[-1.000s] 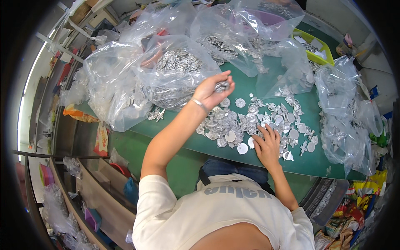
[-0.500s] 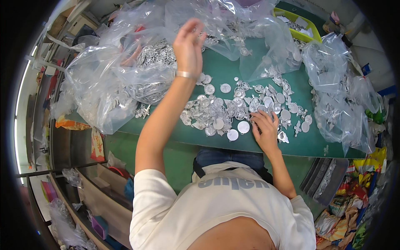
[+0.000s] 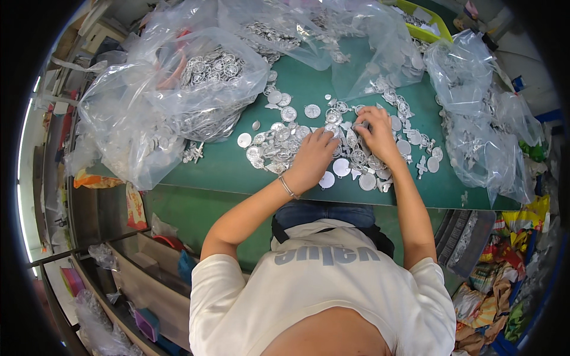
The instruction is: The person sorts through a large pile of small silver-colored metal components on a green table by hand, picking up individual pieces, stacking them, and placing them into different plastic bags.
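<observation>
The left hand (image 3: 313, 157) and right hand (image 3: 377, 135), fingers curled, touch silver medals (image 3: 279, 142) on the table (image 3: 439, 185); whether gripping, I cannot tell.

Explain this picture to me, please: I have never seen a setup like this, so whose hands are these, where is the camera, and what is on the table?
There is no machine here, just a person using two bare hands. The camera is worn on the head and looks down; its wide lens bends straight edges. The left hand, with a bracelet at the wrist, and the right hand reach into loose silvery metal pieces on a green table. Both have curled fingers; whether either holds a piece is hidden. Clear plastic bags of similar pieces stand around the pile, and a yellow-green tray sits at the far right.
</observation>
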### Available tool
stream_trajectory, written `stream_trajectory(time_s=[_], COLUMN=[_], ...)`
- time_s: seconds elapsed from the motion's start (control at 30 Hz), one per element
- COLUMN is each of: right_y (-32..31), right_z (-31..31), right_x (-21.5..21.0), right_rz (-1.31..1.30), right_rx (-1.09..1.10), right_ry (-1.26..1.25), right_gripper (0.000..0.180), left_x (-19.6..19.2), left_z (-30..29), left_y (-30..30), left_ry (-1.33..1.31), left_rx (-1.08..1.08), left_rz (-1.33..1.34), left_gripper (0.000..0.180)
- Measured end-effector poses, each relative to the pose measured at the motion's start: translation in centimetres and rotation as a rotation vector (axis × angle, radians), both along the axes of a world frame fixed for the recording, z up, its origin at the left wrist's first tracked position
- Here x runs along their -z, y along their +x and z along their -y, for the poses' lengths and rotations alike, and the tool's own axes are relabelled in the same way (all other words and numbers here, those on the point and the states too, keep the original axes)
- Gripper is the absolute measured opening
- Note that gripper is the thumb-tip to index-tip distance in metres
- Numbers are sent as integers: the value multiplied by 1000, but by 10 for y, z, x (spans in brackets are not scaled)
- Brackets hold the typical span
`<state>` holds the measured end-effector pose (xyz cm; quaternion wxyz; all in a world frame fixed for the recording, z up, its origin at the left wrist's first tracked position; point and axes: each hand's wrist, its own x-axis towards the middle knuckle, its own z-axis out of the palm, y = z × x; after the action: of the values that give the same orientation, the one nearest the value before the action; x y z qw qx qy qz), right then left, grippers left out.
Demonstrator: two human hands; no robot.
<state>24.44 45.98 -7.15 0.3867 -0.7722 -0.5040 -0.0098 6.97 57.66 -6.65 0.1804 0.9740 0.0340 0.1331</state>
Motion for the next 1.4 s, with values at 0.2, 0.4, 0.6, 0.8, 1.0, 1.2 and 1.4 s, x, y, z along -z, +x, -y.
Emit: stream_trajectory(time_s=[0.2, 0.4, 0.6, 0.8, 1.0, 1.2, 1.4], right_y=[-5, -57, -42, -17, -19, -23, 0], right_z=[44, 41, 45, 63, 56, 38, 56], right_x=[-25, -19, -17, -19, -15, -27, -21], right_rz=[-951, -102, -379, -1803, -2047, -1645, -1883], right_rx=[21, -34, -13, -235, -37, -31, -254], right_ry=[156, -183, -73, 547, 640, 373, 530], right_gripper=[13, 29, 19, 13, 18, 17, 9], left_x=[-16, -11, 2, -27, 0, -41, -33], left_z=[-6, -10, -24, -33, -35, -7, -25], left_y=[-2, 0, 0, 0, -8, 0, 1], left_ry=[-416, -327, -618, -2206, -2690, -2565, -1859], left_rx=[-114, -85, -261, -310, 148, -515, -380], left_rz=[48, 95, 135, 207, 8, 177, -98], left_gripper=[38, 44, 39, 22, 30, 31, 47])
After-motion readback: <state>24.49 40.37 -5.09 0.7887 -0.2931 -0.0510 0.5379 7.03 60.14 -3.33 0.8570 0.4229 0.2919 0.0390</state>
